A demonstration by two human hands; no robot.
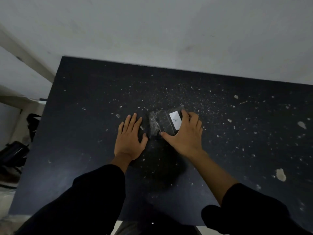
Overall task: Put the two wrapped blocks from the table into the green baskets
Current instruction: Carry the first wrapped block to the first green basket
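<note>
Your right hand (183,133) is cupped around a wrapped block (162,123), thumb at its near edge and fingers over the far side by the white label (176,120) marked "A". Your left hand (129,136) lies flat and spread on the table (84,116) just left of it, gripping nothing. I can make out only this one block, near the middle of the table; no green basket is in view. The clear wrap looks slick and crinkled (loose at the left end), so pinching film alone could let the dark, boxy block slide out. Pale flakes litter the matte black top and may cling to the wrap.
</note>
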